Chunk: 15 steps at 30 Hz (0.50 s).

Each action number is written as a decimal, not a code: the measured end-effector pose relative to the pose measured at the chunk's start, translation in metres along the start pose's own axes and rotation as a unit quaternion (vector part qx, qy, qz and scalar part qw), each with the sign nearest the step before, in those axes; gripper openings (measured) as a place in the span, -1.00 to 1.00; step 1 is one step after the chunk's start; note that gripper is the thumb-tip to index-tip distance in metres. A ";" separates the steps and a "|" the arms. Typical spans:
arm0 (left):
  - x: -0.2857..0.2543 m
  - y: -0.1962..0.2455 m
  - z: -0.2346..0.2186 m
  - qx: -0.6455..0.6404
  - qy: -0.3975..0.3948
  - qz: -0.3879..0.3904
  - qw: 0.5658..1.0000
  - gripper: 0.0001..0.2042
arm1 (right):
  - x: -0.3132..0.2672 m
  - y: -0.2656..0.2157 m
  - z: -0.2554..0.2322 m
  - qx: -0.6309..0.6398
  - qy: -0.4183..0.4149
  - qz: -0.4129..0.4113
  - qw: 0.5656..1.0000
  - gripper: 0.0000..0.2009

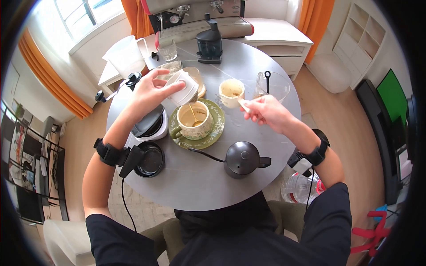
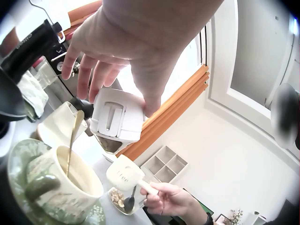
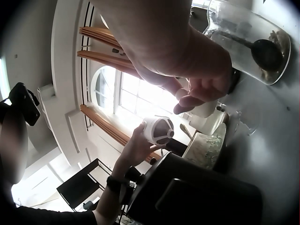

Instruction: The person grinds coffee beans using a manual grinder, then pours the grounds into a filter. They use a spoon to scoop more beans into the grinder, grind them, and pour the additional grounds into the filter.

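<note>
My left hand point(image 1: 152, 91) holds a white plastic container point(image 1: 183, 92) above the table; its dark underside with white ribs shows in the right wrist view. Just below stands a patterned mug point(image 1: 195, 131) with a gold spoon point(image 1: 192, 111) leaning inside. It rests on a green saucer point(image 1: 218, 128) with lettering. Fingers of my right hand point(image 1: 267, 114) pinch the handle of a small cream cup point(image 1: 228, 102), to the right of the mug. Brown residue marks the cup's inside, and printed letters show on its wall point(image 2: 123, 174).
A black gooseneck kettle point(image 1: 242, 158) stands in front, its spout toward the saucer. Beside my right hand is a glass vessel point(image 1: 280, 91) with a black spoon point(image 1: 267, 80). A black dish point(image 1: 151, 160) lies left; a dark grinder point(image 1: 209, 44) and espresso machine point(image 1: 199, 29) are behind.
</note>
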State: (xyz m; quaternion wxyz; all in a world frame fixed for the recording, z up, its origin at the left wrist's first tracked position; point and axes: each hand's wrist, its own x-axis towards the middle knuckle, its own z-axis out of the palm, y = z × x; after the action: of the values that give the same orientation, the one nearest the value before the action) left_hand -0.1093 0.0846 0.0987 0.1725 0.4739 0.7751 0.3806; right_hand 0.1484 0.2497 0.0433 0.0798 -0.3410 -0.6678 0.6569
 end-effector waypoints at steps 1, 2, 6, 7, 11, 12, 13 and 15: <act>0.007 0.002 0.007 -0.012 -0.005 0.019 1.000 -0.24 | -0.006 0.008 -0.003 0.000 0.002 0.012 1.000 -0.72; 0.014 0.006 0.014 -0.023 -0.010 0.038 0.999 -0.19 | -0.010 0.017 -0.005 0.000 0.005 0.023 1.000 -0.72; 0.026 0.035 0.058 0.010 -0.061 0.105 0.993 -0.14 | -0.013 0.039 -0.010 -0.006 -0.006 0.045 0.999 -0.70; 0.031 0.035 0.070 0.020 -0.073 0.122 0.990 -0.14 | -0.011 0.046 -0.012 -0.006 -0.017 0.037 0.999 -0.70; 0.033 0.047 0.100 0.136 -0.093 0.158 0.974 -0.14 | -0.006 0.053 -0.012 -0.004 -0.027 0.044 0.999 -0.71; 0.032 0.048 0.104 0.148 -0.098 0.156 0.972 -0.14 | -0.005 0.055 -0.012 -0.006 -0.029 0.045 0.999 -0.71; 0.031 0.050 0.107 0.160 -0.102 0.155 0.970 -0.14 | -0.003 0.056 -0.013 -0.008 -0.031 0.045 0.998 -0.70; 0.031 0.049 0.112 0.170 -0.106 0.154 0.967 -0.13 | 0.000 0.059 -0.015 -0.006 -0.038 0.042 0.998 -0.70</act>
State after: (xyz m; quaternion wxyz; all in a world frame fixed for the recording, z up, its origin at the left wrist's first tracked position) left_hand -0.0248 0.1720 0.0661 0.1093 0.6478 0.7233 0.2126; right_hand 0.1773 0.2563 -0.0095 0.0249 -0.3438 -0.6593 0.6682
